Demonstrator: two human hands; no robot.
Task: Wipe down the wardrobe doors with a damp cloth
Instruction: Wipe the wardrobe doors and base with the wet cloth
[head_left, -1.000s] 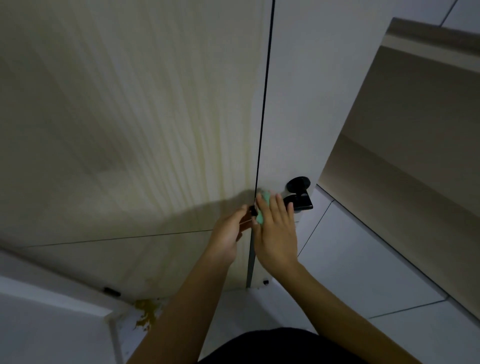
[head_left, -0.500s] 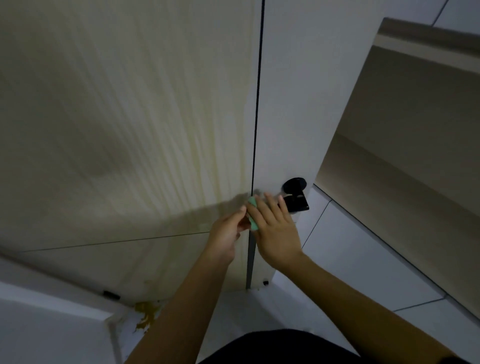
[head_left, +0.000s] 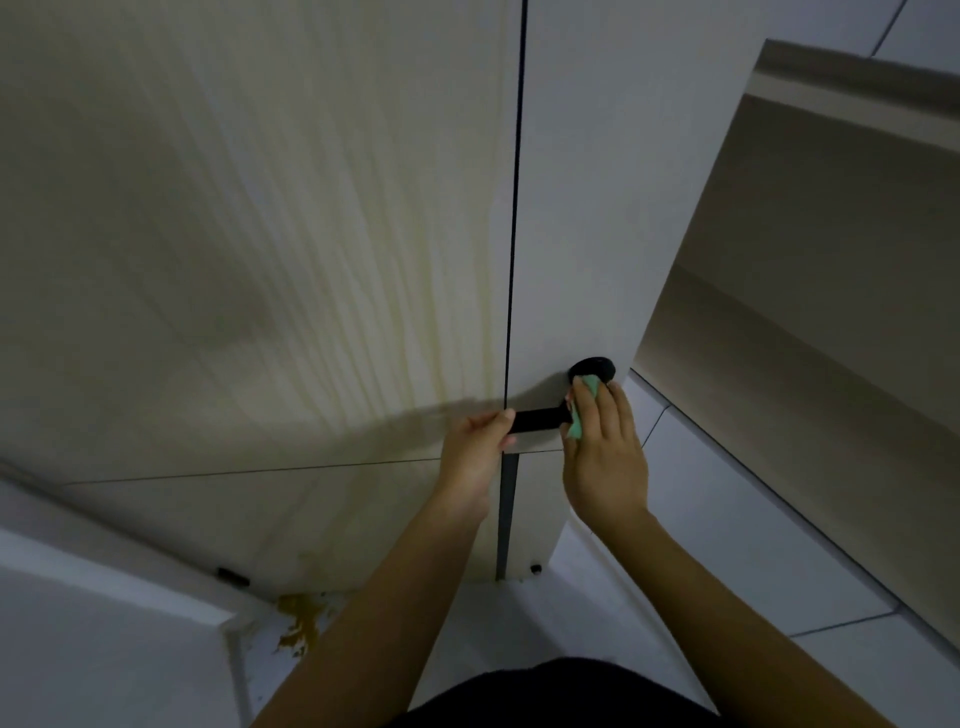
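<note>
Right hand (head_left: 605, 457) first: its fingers (head_left: 613, 415) lie close together and bent over a green cloth (head_left: 582, 410), pressing it onto the inner end of the black lever handle (head_left: 535, 420), just below the round black rose (head_left: 592, 368). Only two slivers of cloth show, one above the fingertips and one beside the thumb. The left hand (head_left: 470, 452) pinches the handle's free end, thumb and forefinger curled on it right at the dark gap between the doors.

Half a second ago both hands were bunched at that gap with the cloth between them and the handle poking out to the right; now the right hand has slid rightward to the rose, and the lever shows bare between the two hands.

Around them: the left door (head_left: 260, 234) carries yellowish streaks running down its wood grain, the right door (head_left: 613, 182) is plain and pale. A brownish stain (head_left: 298, 623) marks the white floor tiles (head_left: 727, 519) at the wardrobe's foot. A glossy panel (head_left: 831, 260) rises at right.
</note>
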